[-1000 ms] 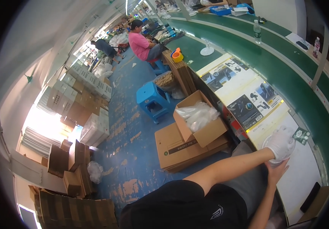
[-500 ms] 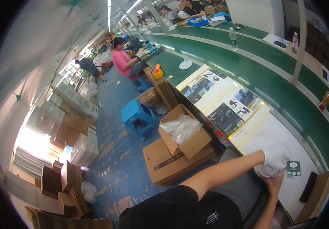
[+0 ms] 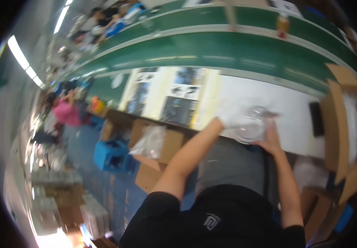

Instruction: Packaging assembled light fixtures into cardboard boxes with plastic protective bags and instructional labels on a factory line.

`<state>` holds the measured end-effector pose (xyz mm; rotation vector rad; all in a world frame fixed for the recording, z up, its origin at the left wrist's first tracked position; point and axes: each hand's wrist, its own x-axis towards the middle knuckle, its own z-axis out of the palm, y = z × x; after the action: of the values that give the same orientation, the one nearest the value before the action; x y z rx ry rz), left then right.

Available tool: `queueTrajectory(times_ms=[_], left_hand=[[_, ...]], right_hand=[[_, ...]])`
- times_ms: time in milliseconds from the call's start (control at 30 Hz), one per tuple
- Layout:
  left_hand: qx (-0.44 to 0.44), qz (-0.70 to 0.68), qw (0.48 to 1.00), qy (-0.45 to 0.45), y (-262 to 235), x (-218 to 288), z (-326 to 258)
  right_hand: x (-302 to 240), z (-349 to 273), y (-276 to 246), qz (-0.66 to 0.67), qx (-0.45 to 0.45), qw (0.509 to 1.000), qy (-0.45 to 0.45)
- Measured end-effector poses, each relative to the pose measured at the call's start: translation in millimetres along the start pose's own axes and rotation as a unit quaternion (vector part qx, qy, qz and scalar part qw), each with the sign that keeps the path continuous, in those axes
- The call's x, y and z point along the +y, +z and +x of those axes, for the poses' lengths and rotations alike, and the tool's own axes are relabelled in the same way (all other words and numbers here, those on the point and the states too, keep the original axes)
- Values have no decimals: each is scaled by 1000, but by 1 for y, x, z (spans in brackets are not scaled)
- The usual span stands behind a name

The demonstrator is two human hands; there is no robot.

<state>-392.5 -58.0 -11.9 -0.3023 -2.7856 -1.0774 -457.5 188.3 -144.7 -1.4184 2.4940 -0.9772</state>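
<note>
A clear, round plastic container (image 3: 249, 129), smeared by motion, is held over the near edge of the white work surface (image 3: 290, 107). My left hand (image 3: 232, 119), in a white glove, closes on its left side. My bare right hand (image 3: 270, 139) grips it from the right, with the thumb side under the lower rim. Blur hides the exact finger positions and whatever may be inside the container.
An open cardboard box (image 3: 337, 128) stands at the right, beside a dark flat object (image 3: 316, 120). Printed sheets (image 3: 180, 97) lie to the left. Below them are a box with plastic bags (image 3: 151, 140) and a blue stool (image 3: 111, 155). A green conveyor (image 3: 195, 53) runs behind.
My view has swung to the right, bringing the open box into sight. Both hands still hold the clear container. The small green card by the hands no longer shows.
</note>
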Motion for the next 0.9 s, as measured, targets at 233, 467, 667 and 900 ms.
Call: queueTrajectory(times_ms=[233, 467, 667, 900], left_hand=[[256, -326, 905, -95, 73, -49, -77], [318, -78, 944, -42, 70, 42, -82], [193, 63, 968, -148, 14, 82, -26], [220, -2, 971, -94, 8, 64, -18]], right_hand=[[-33, 24, -19, 65, -23, 997, 15], [2, -8, -13, 20, -12, 999, 25], [-7, -13, -4, 44, -8, 997, 67], [-6, -5, -4, 51, 6, 996, 71]])
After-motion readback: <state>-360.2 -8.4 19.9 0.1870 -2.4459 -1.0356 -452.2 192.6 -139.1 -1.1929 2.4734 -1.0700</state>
